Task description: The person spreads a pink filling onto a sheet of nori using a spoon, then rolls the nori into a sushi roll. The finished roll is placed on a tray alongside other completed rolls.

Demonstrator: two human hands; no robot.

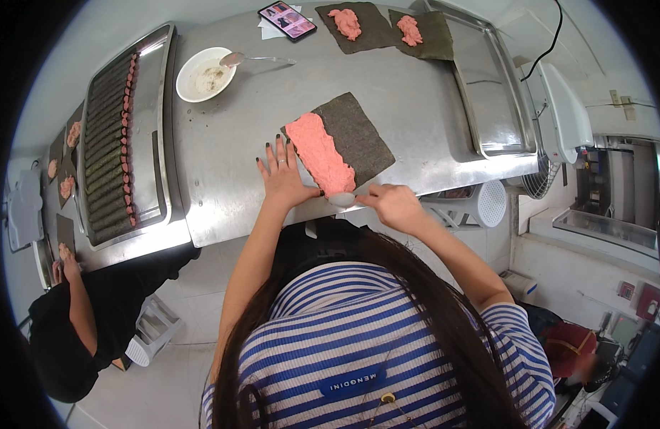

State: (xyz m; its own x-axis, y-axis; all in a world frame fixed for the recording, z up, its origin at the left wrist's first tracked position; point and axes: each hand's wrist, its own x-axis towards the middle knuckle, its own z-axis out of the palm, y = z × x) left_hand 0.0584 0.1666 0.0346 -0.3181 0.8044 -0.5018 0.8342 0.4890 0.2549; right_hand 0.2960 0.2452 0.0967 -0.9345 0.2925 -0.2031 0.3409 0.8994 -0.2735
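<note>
One dark green sheet (358, 136) lies aslant on the metal desk (237, 146), close to the near edge; pink paste (319, 150) coats its left part. Spoon (341, 200): bowl at the paste's near end. Right hand (394, 206) curled, fingers pinching the spoon's handle, which is mostly hidden. Left hand (281, 177) spread on the desk by the sheet's left edge, thumb pointing toward the spoon; cannot tell whether it touches the sheet. Farther off, to the left: white bowl (201, 86), second spoon (269, 59) resting on its rim. Far side: phone (288, 20) on white paper; right of it, two more sheets (376, 36), each bearing a pink lump. Left: tray (152, 93) with a row of dark rolls (105, 143), pink at their right ends. Right: another tray (495, 114). Far left: co-worker's hand (70, 263).
</note>
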